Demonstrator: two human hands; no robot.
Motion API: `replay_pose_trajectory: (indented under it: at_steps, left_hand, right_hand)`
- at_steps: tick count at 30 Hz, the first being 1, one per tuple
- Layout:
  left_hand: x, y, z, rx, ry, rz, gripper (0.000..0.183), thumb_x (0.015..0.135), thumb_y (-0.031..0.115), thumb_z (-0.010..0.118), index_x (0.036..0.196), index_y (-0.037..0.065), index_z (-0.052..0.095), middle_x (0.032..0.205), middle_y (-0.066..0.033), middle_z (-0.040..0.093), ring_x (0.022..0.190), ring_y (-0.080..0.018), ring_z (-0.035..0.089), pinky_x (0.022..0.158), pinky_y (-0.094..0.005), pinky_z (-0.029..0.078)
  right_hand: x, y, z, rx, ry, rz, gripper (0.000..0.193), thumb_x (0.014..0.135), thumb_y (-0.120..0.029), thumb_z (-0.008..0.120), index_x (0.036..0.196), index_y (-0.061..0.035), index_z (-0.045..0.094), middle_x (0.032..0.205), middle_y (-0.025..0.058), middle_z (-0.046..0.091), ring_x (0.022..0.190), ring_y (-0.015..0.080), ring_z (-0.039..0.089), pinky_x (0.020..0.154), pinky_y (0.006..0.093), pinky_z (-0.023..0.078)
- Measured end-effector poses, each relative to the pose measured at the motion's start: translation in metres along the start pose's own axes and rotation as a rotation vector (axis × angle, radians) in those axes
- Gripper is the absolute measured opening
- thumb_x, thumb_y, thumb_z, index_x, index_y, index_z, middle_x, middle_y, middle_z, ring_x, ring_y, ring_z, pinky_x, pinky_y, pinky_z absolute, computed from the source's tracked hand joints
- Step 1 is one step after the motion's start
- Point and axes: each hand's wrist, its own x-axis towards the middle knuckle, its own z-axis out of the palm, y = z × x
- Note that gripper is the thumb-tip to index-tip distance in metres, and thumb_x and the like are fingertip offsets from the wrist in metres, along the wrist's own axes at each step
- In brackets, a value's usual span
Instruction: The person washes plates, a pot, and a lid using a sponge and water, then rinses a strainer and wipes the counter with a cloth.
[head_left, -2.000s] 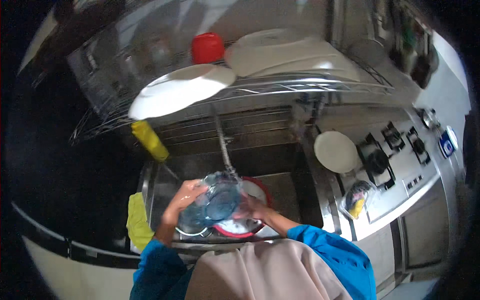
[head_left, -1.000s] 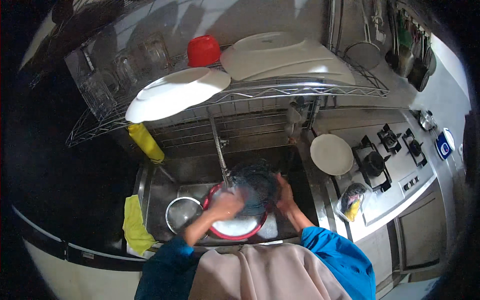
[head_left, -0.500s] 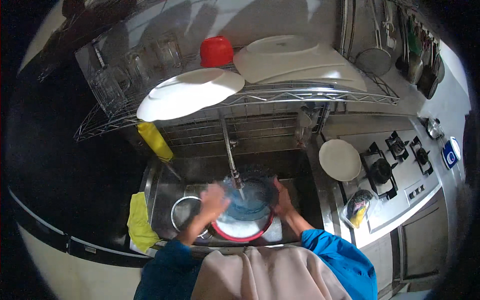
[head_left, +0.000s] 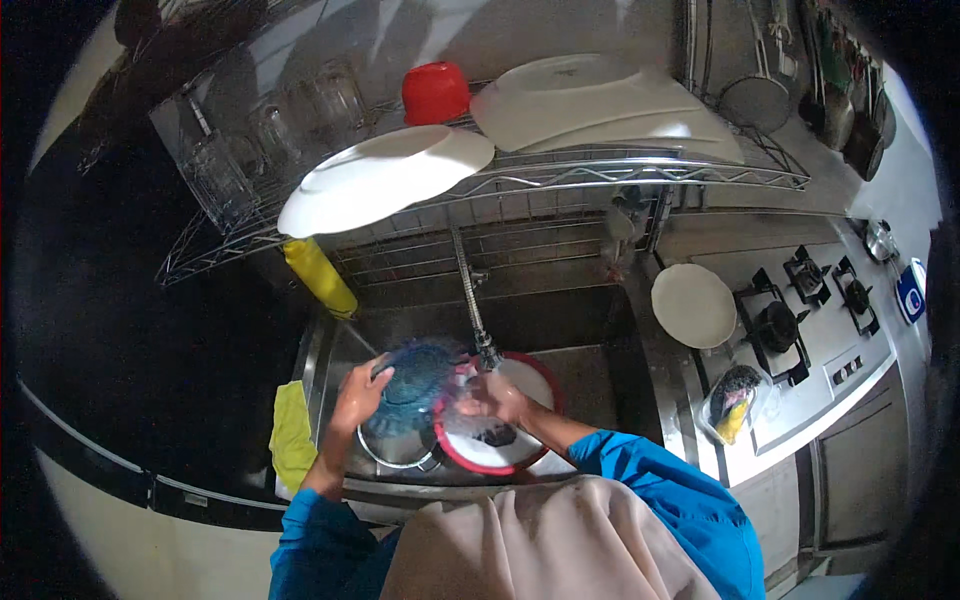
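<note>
My left hand (head_left: 360, 395) grips the left edge of a translucent blue glass bowl (head_left: 415, 380), tilted and smeared by motion above a round metal pot (head_left: 400, 464) in the sink. Just right of the bowl, my right hand (head_left: 502, 397) is under the tap's spout (head_left: 487, 355); its fingers are blurred, so I cannot tell whether they are apart or closed. Below that hand stands a basin with a red rim (head_left: 553, 390), with whitish suds inside. A dark shape (head_left: 495, 436), too unclear to name, shows in the basin under my right wrist.
Over the sink (head_left: 598, 370) runs a wire rack (head_left: 640, 172) with white plates (head_left: 385, 178), a red bowl (head_left: 436, 93) and glass mugs (head_left: 340, 95). A yellow-green cloth (head_left: 292, 435) hangs at the left edge. A cream plate (head_left: 693, 306) lies beside the gas stove (head_left: 835, 335).
The blue bowl has moved left, from over the basin to over the pot, with my left hand on it. My right hand has left the bowl's right side and moved left, beneath the tap.
</note>
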Motion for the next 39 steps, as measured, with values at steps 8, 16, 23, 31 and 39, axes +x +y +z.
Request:
replay_pose_trajectory:
  at_steps: [8, 16, 23, 31, 39]
  left_hand:
    - [-0.043, 0.021, 0.077, 0.642, -0.022, 0.749, 0.05, 0.071, 0.013, 0.05, 0.121, 0.018, 0.041, 0.126, -0.013, 0.034, 0.113, -0.026, 0.037, 0.091, -0.049, 0.028]
    - [-0.006, 0.031, 0.18, 0.068, -0.043, 0.566, 0.057, 0.084, 0.032, 0.039, 0.132, 0.01, 0.018, 0.137, -0.0141, 0.013, 0.126, -0.0257, 0.018, 0.101, -0.0432, 0.008]
    - [0.088, 0.023, 0.207, -0.397, -0.252, -0.451, 0.038, 0.088, 0.032, 0.036, 0.104, 0.001, 0.05, 0.102, -0.013, 0.054, 0.092, -0.0233, 0.052, 0.082, -0.036, 0.04]
    - [0.055, 0.009, 0.158, -1.442, -0.309, -0.682, 0.011, 0.081, 0.012, 0.05, 0.085, 0.002, 0.054, 0.078, -0.0118, 0.058, 0.068, -0.0224, 0.057, 0.066, -0.0373, 0.05]
    - [0.013, 0.006, 0.034, -0.781, -0.163, -0.311, 0.014, 0.081, 0.017, 0.052, 0.088, 0.005, 0.054, 0.073, -0.0031, 0.055, 0.061, -0.0123, 0.055, 0.056, -0.0272, 0.047]
  right_hand:
    - [-0.021, -0.015, -0.002, -0.575, 0.174, -0.428, 0.021, 0.083, -0.014, 0.041, 0.094, 0.0012, 0.05, 0.089, 0.0125, 0.055, 0.083, 0.0255, 0.054, 0.077, 0.0374, 0.045]
    - [-0.079, -0.043, -0.075, -0.443, 0.416, -0.675, 0.026, 0.08, -0.017, 0.047, 0.102, -0.0041, 0.05, 0.097, 0.0102, 0.055, 0.092, 0.0209, 0.052, 0.081, 0.0308, 0.041]
    - [-0.163, -0.062, -0.055, 0.207, 0.333, -0.727, 0.02, 0.082, -0.01, 0.045, 0.101, -0.0066, 0.05, 0.092, 0.0058, 0.056, 0.084, 0.0191, 0.055, 0.074, 0.0326, 0.046]
    - [-0.156, -0.057, -0.107, -0.432, 0.561, -0.663, 0.021, 0.082, -0.011, 0.042, 0.098, -0.0038, 0.053, 0.088, 0.0074, 0.058, 0.08, 0.0163, 0.056, 0.067, 0.0257, 0.047]
    - [-0.222, -0.125, -0.239, -1.16, 2.39, -1.031, 0.06, 0.07, -0.028, 0.064, 0.107, 0.0092, 0.037, 0.104, 0.0238, 0.04, 0.093, 0.0365, 0.041, 0.082, 0.0437, 0.035]
